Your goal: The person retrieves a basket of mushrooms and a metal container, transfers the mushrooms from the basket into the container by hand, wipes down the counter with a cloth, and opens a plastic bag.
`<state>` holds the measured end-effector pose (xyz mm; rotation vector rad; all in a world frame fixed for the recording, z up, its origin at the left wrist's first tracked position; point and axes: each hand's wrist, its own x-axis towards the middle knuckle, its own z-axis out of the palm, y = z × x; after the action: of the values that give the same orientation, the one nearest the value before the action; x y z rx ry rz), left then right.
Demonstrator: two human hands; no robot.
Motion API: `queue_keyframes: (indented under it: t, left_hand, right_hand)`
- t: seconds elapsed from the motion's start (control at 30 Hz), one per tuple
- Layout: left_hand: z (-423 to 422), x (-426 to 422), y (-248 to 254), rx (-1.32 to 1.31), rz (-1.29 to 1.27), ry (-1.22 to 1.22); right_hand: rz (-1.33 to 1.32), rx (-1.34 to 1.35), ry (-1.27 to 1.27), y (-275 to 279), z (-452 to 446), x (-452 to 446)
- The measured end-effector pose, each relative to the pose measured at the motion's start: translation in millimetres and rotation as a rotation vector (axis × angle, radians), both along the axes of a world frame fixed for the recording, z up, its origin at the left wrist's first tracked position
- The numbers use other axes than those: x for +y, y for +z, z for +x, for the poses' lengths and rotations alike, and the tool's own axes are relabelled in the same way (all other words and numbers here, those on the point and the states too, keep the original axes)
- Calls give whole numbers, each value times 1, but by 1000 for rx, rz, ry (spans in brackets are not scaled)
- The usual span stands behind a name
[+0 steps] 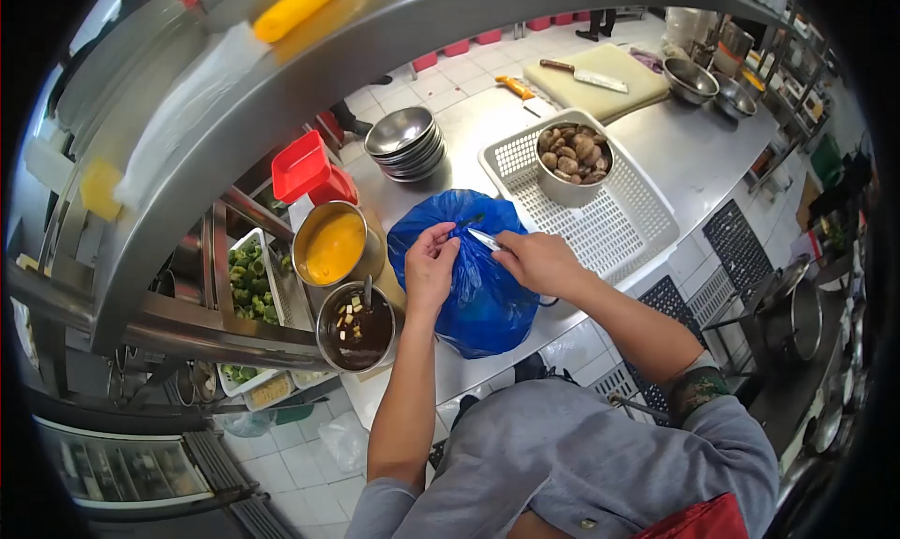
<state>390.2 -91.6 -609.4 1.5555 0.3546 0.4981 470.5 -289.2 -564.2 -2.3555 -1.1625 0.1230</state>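
A blue plastic bag [483,305], bulging and gathered at its top, stands on the steel table in front of me. My left hand [431,265] pinches the gathered neck of the bag between thumb and fingers. Closed around what look like scissors, my right hand [539,262] holds the silver blades [485,240] against the bag's neck, close to my left fingertips. My palm hides most of the handle; a dark curved part shows below it. What is inside the bag cannot be made out.
Left of the bag stand a pot of yellow liquid [336,247] and a pot of dark sauce [361,351]. Stacked metal bowls [405,136] are behind. A white basket [647,216] holds a pot of brown mushrooms [574,155]. A cleaver [600,80] lies on a cutting board [553,82].
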Motion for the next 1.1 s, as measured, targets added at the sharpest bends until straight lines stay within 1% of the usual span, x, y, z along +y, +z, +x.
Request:
queue_keyframes:
  t: [0.2,0.3,0.4,0.5,0.6,0.7,0.73,0.83,0.93,1.03,1.07,1.1]
  left_hand:
    - [-3,-8,-3,-10,1,69]
    - [-6,-9,3,47,31,85]
    - [-6,-8,5,69,84,93]
    - [-7,-3,12,62,-8,103]
    - [-8,0,26,51,-185,103]
    - [-5,7,27,76,-167,131]
    - [-3,8,26,81,-162,148]
    - [4,9,31,106,-167,175]
    - [10,4,42,139,-205,180]
    - [10,8,40,143,-243,113]
    - [12,13,37,135,-249,94]
    - [14,17,31,127,-260,76]
  right_hand:
    - [-23,-6,121,-3,16,6]
    - [-10,-54,181,-3,20,8]
    - [-3,-75,177,-4,20,15]
    - [38,-82,172,-5,19,25]
    - [340,102,181,-26,17,38]
    - [476,257,156,-35,9,45]
    - [421,161,104,-36,5,46]
    - [547,110,67,-36,1,51]
    - [694,263,119,-60,7,56]
    - [700,916,203,-62,18,52]
    - [739,1212,242,-55,22,48]
    - [644,1033,229,-50,22,47]
